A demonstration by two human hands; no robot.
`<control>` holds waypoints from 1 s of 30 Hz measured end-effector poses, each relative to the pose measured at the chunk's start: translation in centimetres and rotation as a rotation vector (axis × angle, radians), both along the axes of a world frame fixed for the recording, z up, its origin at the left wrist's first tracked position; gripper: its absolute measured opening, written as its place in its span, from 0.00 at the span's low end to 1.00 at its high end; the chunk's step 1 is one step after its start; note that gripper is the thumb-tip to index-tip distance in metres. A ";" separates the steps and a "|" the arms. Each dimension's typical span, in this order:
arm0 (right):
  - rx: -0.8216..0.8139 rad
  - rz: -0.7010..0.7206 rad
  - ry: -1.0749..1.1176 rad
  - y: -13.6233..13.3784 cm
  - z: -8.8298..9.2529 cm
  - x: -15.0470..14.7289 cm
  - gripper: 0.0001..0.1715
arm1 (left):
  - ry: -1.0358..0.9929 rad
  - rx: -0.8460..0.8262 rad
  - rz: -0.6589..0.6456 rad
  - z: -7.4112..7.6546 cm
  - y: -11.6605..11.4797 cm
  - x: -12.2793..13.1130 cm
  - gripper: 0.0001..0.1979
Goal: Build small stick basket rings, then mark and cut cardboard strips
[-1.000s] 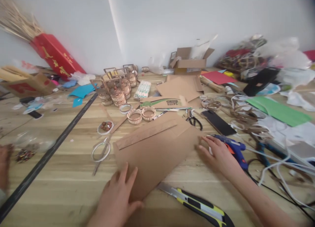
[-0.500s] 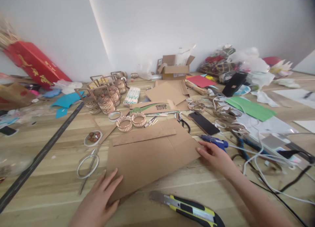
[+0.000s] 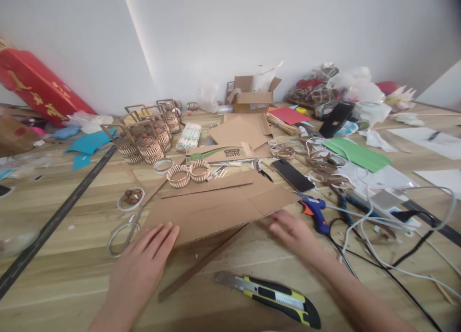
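A brown cardboard sheet (image 3: 212,212) lies tilted before me, its near edge raised off the table. My left hand (image 3: 151,250) grips the sheet's near left part, fingers on top and the thumb hidden. At the near right edge, my right hand (image 3: 291,231) has its curled fingers against the cardboard; motion blurs them slightly. A narrow cardboard strip (image 3: 252,180) rests along the sheet's far side. Partly under the raised edge is a dark brown strip (image 3: 201,264). Nearest to me on the table is a yellow-and-black utility knife (image 3: 273,296), blade out.
A blue glue gun (image 3: 315,209), a phone (image 3: 293,176) and tangled cables (image 3: 363,216) are on the right. Two round slatted rings (image 3: 178,177) stand beyond the sheet. Small handled baskets (image 3: 149,147), a dish of brown nuts (image 3: 131,198) and a white ring (image 3: 122,238) are at left.
The cardboard's near edge has risen and shifted away from me, uncovering the brown strip. My right hand has moved left from the right corner to the near edge. The glue gun has turned.
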State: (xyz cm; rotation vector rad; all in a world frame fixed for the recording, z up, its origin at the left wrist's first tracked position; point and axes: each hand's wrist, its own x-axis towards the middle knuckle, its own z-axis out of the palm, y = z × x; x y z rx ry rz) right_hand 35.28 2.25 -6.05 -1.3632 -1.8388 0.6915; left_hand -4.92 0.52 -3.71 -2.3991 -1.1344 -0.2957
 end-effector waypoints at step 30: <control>0.423 -0.088 -0.543 -6.7 6.5 1.3 0.13 | -0.042 -0.070 -0.096 -6.2 -1.6 -1.9 0.23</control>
